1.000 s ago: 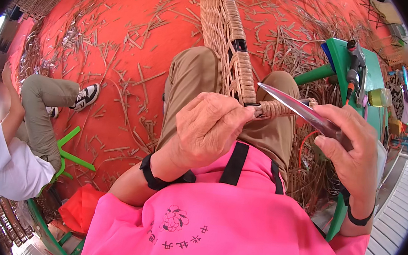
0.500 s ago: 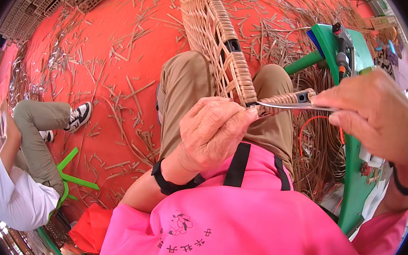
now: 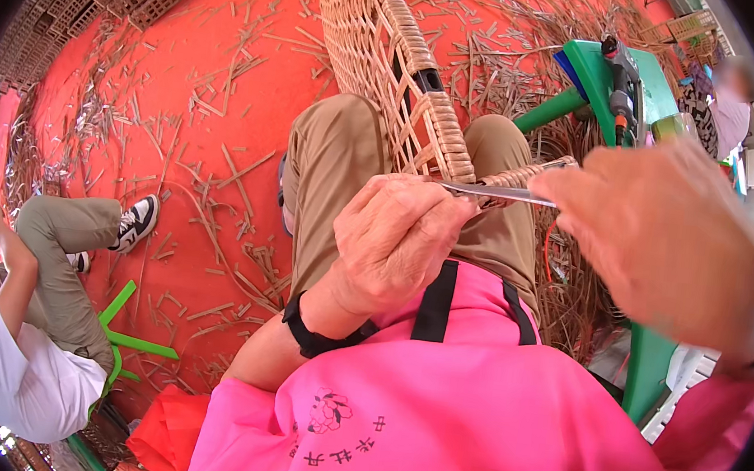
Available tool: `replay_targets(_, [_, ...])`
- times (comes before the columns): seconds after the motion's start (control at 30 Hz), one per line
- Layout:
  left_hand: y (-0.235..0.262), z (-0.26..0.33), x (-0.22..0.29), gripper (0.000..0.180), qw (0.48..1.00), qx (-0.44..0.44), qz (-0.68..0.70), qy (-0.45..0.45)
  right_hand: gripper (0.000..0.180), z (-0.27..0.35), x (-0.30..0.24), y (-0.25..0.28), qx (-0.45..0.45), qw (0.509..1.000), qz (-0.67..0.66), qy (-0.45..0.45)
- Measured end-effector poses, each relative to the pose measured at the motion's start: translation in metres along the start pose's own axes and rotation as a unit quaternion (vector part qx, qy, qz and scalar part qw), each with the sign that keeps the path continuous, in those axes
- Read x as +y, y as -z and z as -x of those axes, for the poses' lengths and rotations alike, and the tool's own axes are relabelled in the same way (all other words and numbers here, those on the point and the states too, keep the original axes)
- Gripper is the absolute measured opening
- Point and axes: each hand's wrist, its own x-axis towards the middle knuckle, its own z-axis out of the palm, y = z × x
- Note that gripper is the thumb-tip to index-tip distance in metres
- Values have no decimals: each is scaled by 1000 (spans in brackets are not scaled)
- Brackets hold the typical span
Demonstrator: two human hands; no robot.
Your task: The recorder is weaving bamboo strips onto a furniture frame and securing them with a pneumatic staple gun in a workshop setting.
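Observation:
A woven wicker piece [image 3: 446, 131] of tan strands on a dark frame stands tilted between my knees, its near corner close to my lap. My left hand [image 3: 399, 242] is closed at that corner, fingertips pinched together; any strand end between them is hidden. My right hand [image 3: 662, 240], blurred by motion, grips a narrow pointed metal blade [image 3: 513, 194]. The blade's tip reaches the corner beside my left fingertips. From the corner a short strand-wrapped bar [image 3: 521, 171] runs to the right, partly behind the blade and right hand.
Cut strand scraps [image 3: 228, 85] litter the red floor. At right, a green stool [image 3: 584, 69] bears a power tool [image 3: 622, 91]. Long loose strands [image 3: 575, 300] lie beside my right leg. A seated person [image 3: 38, 357] is at left, near bright green stool legs [image 3: 144, 343].
My right hand has moved nearer and slightly down, sliding the blade left so its tip lies over my left fingertips. My left hand stays pinched at the corner.

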Motion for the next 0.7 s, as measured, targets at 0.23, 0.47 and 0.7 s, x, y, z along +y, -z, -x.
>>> replay_targets(0.23, [-4, 0, -3, 24, 1000, 15, -8, -18, 26, 31, -12, -13, 59, 990, 5, -131])
replay_targets(0.47, [-5, 1, 2, 21, 1000, 11, 0, 2, 22, 27, 31, -6, 55, 997, -37, -42])
replay_targets(0.7, [-6, 1, 0, 25, 1000, 11, -3, -7, 21, -19, 40, 44, -183, 965, -150, -113])
